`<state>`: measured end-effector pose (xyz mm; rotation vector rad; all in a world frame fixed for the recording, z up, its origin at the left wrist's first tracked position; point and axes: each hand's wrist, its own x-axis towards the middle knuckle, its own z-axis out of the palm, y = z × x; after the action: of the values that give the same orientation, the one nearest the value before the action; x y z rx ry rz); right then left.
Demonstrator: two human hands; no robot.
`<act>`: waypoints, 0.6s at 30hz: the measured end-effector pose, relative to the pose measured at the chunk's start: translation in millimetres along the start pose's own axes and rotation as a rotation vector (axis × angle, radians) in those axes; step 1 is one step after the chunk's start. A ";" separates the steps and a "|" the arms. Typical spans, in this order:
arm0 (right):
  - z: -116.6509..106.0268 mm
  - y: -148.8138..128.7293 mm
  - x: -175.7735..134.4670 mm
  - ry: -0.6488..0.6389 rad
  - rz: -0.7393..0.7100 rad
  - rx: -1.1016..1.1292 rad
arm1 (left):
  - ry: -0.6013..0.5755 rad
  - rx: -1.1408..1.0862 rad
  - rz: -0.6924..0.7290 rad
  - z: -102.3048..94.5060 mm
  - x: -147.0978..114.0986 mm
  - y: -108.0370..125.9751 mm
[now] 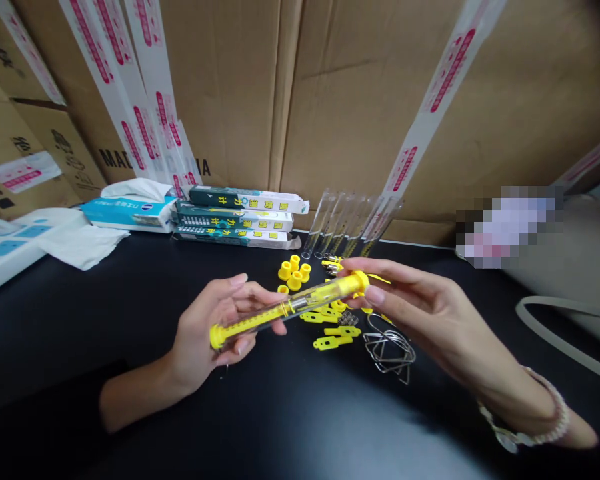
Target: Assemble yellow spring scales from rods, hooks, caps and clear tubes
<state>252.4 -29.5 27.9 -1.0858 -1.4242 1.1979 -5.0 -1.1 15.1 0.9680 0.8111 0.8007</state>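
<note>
Tilted up to the right, a clear tubular spring scale (305, 299) with yellow parts inside spans both my hands. My left hand (200, 327) is closed around its lower left part, near the yellow end piece. With thumb and fingers, my right hand (415, 293) pinches the yellow cap at the upper right end. Below and behind the tube lie flat yellow tabs (333, 343), small coil springs (349, 319) and a tangle of bent wire hooks (390, 350). Several yellow flanged caps (294, 280) stand just beyond it. The tube partly hides the pieces behind it.
Several clear tubes (337, 227) lean against the large cardboard box (345, 100) at the back. Left of them are stacked narrow boxes (235, 219), a blue tissue pack (130, 212) and a white power strip (10, 247). A grey bag (570, 260) with a strap lies right.
</note>
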 end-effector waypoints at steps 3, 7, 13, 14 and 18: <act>-0.8 3.0 1.1 -0.009 0.039 0.012 | -0.002 -0.010 0.017 -1.8 -1.2 1.2; -0.7 5.9 3.4 0.000 0.070 0.019 | -0.064 -0.033 0.036 -4.1 -2.2 1.5; 1.2 5.8 5.2 0.027 0.055 0.002 | -0.061 -0.059 0.043 -6.2 -0.6 -1.7; 1.8 5.2 5.5 0.031 0.041 -0.004 | -0.063 -0.075 0.044 -6.1 0.0 -1.9; 3.8 2.3 6.9 0.045 0.001 -0.050 | -0.075 -0.100 0.029 -3.3 1.4 -1.1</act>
<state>247.7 -23.0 26.2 -1.1411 -1.4256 1.1365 -7.0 1.0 12.7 0.9172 0.6874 0.8182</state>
